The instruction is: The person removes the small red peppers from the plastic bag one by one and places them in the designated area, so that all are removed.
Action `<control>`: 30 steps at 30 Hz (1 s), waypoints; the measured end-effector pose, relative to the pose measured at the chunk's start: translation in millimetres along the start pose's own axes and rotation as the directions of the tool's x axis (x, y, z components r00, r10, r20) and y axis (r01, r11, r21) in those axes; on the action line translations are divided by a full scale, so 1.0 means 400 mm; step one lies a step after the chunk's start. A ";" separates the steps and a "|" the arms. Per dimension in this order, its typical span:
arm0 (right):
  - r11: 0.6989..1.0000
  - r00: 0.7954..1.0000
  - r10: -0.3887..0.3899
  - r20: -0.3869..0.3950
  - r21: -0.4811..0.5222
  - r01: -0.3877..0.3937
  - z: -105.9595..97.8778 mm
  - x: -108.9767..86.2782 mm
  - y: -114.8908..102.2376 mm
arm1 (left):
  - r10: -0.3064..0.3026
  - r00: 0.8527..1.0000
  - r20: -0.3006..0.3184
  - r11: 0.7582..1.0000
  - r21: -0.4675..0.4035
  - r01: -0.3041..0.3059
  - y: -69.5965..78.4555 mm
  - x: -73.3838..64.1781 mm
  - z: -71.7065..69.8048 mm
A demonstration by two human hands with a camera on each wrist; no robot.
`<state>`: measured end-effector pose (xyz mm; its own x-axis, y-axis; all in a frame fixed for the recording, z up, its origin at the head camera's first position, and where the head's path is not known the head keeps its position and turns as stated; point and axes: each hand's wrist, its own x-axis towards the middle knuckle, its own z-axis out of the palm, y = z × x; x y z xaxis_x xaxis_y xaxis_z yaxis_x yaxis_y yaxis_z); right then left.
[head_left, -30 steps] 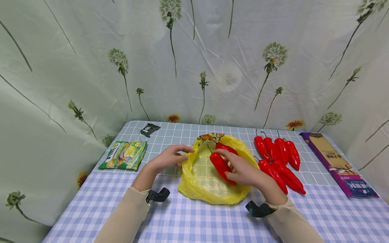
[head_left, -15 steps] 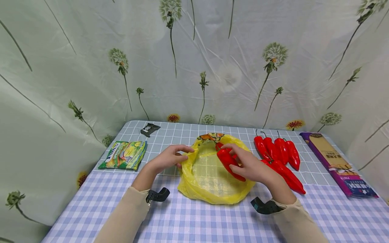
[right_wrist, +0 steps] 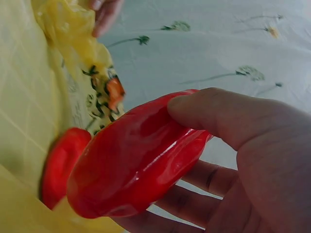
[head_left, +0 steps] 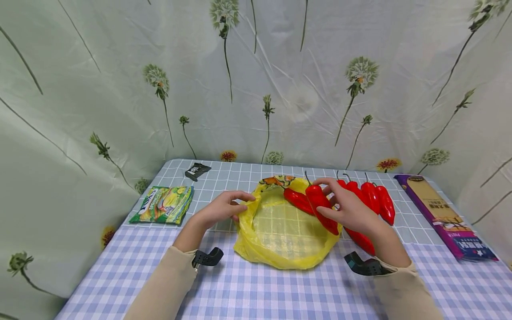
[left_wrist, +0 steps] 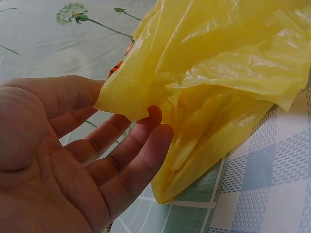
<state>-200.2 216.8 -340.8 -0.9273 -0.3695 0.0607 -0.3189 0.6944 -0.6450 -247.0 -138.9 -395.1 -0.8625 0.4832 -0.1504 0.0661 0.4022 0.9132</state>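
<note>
My left hand (head_left: 224, 209) pinches the left rim of a yellow plastic bag (head_left: 276, 262) between thumb and finger; in the left wrist view the thumb and index finger meet on the bag's edge (left_wrist: 121, 92), the other fingers loosely bent. With my right hand (head_left: 354, 211) I grip a red pepper (head_left: 318, 202), stem pointing up and away, over the bag's right rim. Another red pepper (head_left: 297, 201) lies inside the bag near the far right side. To the right, several red peppers (head_left: 386, 204) lie on the cloth, some partly hidden behind my right hand.
At the back left lies a small black packet (head_left: 198, 170). Nearer on the left is a green and yellow food packet (head_left: 165, 204). A long purple package (head_left: 446, 218) lies at the right edge. A flower-patterned curtain (head_left: 256, 89) hangs behind the table.
My right hand has lifted the red pepper from inside the bag and carried it to the right, to the bag's rim. The left hand keeps its place on the bag.
</note>
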 end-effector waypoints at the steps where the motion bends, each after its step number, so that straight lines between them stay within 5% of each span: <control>1: 1.000 1.000 0.005 -0.010 -0.005 -0.005 -0.007 -0.004 0.001 | 0.000 1.000 0.000 1.000 -0.001 0.000 0.000 0.000 0.000; 22: 0.991 0.997 0.033 -0.072 -0.125 -0.042 -0.096 -0.047 0.071 | 0.002 1.000 0.004 1.000 0.003 -0.002 -0.003 0.003 -0.001; 30: 0.978 0.990 0.126 -0.057 -0.162 -0.134 -0.118 -0.049 0.112 | -0.018 1.000 0.000 1.000 0.004 0.018 -0.005 0.005 -0.001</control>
<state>-205.7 284.2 -335.0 -0.9698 -0.2429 0.0222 -0.2193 0.8286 -0.5151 -249.0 -139.1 -397.0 -0.8634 0.4762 -0.1665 0.0528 0.4135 0.9090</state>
